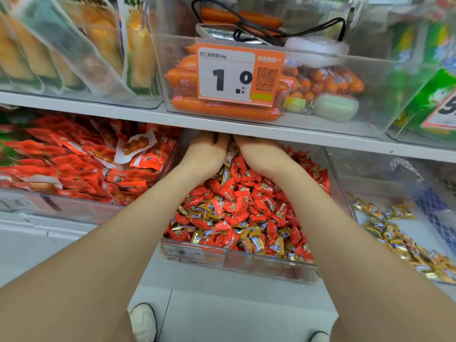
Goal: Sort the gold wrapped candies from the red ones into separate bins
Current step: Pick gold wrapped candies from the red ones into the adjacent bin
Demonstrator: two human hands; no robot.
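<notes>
A clear bin (237, 260) on the lower shelf holds a heap of red wrapped candies (243, 196) mixed with gold wrapped candies (256, 239). Both of my hands reach into the back of this bin, under the upper shelf. My left hand (206, 150) and my right hand (259, 150) lie side by side on the heap, palms down. Their fingers go under the shelf edge and are hidden. To the right, another clear bin (345, 169) holds only gold candies (394, 233), strewn along its floor.
The white shelf board (172, 117) hangs low over the back of the bins. A bin of red snack packets (81, 159) stands to the left. Above is a sausage bin with an orange price tag (238, 75). My shoes (143, 322) show on the floor below.
</notes>
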